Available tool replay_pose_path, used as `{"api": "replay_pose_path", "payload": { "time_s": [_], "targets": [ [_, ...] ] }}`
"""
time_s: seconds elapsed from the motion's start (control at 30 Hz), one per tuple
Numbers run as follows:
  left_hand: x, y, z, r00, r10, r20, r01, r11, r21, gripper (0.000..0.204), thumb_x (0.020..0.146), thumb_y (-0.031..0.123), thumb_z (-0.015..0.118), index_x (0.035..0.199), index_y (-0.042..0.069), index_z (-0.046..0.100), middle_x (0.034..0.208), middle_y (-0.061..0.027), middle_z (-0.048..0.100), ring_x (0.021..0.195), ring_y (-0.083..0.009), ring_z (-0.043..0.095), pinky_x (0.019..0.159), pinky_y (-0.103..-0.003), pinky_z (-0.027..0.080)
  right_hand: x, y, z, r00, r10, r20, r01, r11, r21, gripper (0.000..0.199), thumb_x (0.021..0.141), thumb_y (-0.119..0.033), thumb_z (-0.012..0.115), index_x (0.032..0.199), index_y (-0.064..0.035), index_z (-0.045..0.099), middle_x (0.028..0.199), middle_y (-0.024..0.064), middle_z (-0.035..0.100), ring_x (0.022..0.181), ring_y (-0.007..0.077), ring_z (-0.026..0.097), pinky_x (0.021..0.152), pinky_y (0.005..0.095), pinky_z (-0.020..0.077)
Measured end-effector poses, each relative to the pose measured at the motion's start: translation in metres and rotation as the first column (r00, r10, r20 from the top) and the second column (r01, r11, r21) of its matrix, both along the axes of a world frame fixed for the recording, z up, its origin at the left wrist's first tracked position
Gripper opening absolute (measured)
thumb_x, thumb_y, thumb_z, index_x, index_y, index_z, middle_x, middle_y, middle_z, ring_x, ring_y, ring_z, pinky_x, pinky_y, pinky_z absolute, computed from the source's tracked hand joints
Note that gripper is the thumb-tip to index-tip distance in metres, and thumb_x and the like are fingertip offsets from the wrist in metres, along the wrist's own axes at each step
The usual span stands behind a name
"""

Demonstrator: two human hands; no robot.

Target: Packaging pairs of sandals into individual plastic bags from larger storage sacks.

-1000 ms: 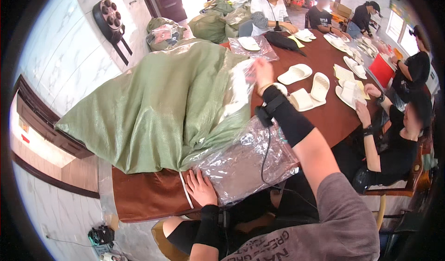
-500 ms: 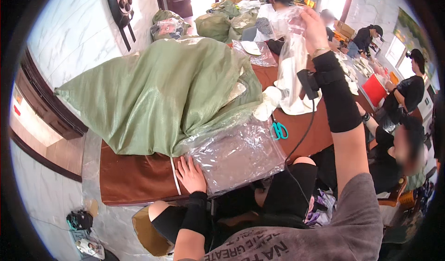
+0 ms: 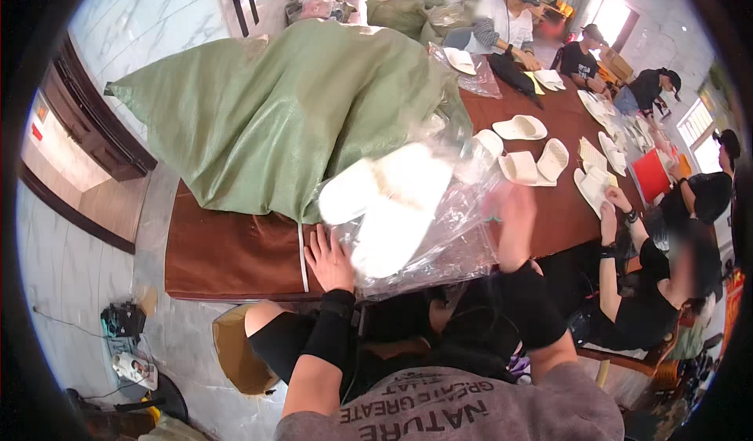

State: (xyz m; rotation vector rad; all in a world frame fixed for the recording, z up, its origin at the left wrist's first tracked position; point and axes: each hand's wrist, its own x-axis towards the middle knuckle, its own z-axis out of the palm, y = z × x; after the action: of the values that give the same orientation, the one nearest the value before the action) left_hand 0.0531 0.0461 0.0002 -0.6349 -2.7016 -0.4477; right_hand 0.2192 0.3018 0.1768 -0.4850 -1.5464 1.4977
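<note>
My left hand (image 3: 330,261) lies with its fingers stretched out at the near table edge, touching the clear plastic bag (image 3: 463,257) and the brown cover. Over that bag are white slippers (image 3: 384,237), bright and smeared by motion; whether they rest on it I cannot tell. My right hand (image 3: 519,223) is blurred beside the bag's right side, apart from the slippers, and its fingers cannot be made out. Behind the bag a large green woven sack (image 3: 259,127) spreads over the table. The teal-handled scissors are mostly hidden behind my right hand.
More white slippers (image 3: 519,127) lie on the brown table cover (image 3: 227,253) to the right. A co-worker (image 3: 627,284) at my right handles a white slipper; others stand along the table. An open cardboard box (image 3: 239,347) stands on the floor below.
My right hand has come down from its raised position, where it gripped clear plastic. White slippers now show over the clear bag. My left hand stays at the table edge.
</note>
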Motion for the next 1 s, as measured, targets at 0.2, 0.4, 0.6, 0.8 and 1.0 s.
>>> {"api": "replay_pose_path", "payload": {
  "time_s": [0.2,0.4,0.6,0.8,1.0],
  "targets": [
    [-0.004,0.005,-0.006,0.999,0.009,0.041,-0.007,0.999,-0.053,0.047,0.086,0.035,0.054,0.126,0.010,0.053,0.137,-0.0154,0.046,0.132,-0.0336,0.035,0.109,-0.051,0.022,0.058,-0.010,-0.113,0.855,-0.188,0.483,-0.055,0.893,0.446,0.019,0.086,0.000,0.052,0.105,-0.0007,0.052,0.095,0.0174,0.056,0.089,0.0327,0.059,0.080,0.0364,0.0466],
    [-0.006,0.000,-0.011,1.000,0.027,0.008,-0.027,0.999,-0.042,0.045,0.087,0.032,0.054,0.126,0.011,0.052,0.136,-0.0159,0.046,0.131,-0.0318,0.037,0.108,-0.051,0.025,-0.025,0.010,-0.067,0.925,-0.221,0.309,-0.019,0.784,0.621,0.018,0.088,-0.007,0.056,0.106,-0.0006,0.056,0.099,0.0161,0.060,0.090,0.0346,0.059,0.080,0.0395,0.0471],
    [-0.005,0.003,-0.005,0.999,0.039,0.012,-0.038,0.996,-0.077,0.048,0.088,0.033,0.053,0.130,0.010,0.049,0.137,-0.0154,0.045,0.130,-0.0325,0.037,0.108,-0.050,0.025,-0.106,0.020,-0.113,0.850,0.049,0.524,-0.321,0.837,0.443,0.019,0.088,-0.014,0.054,0.102,-0.0058,0.064,0.096,0.0184,0.066,0.092,0.0359,0.063,0.079,0.0417,0.0485],
    [-0.003,0.008,-0.011,1.000,0.029,0.007,-0.028,0.999,-0.021,0.048,0.089,0.037,0.052,0.130,0.011,0.049,0.139,-0.0141,0.045,0.130,-0.0335,0.038,0.106,-0.051,0.025,-0.134,0.054,-0.133,0.464,0.281,0.840,-0.718,0.675,0.171,0.035,0.087,-0.028,0.059,0.109,-0.0013,0.063,0.089,0.0139,0.069,0.088,0.0234,0.065,0.076,0.0361,0.0491],
    [-0.008,0.004,-0.027,0.996,0.046,-0.071,-0.048,0.999,-0.019,0.049,0.088,0.035,0.054,0.130,0.012,0.048,0.139,-0.0123,0.045,0.128,-0.0319,0.040,0.105,-0.051,0.027,-0.109,0.049,-0.127,0.502,0.828,0.251,-0.550,0.529,-0.646,0.036,0.087,-0.026,0.056,0.115,-0.0040,0.062,0.109,0.0058,0.065,0.097,0.0199,0.063,0.075,0.0359,0.0557]
  ]
}}
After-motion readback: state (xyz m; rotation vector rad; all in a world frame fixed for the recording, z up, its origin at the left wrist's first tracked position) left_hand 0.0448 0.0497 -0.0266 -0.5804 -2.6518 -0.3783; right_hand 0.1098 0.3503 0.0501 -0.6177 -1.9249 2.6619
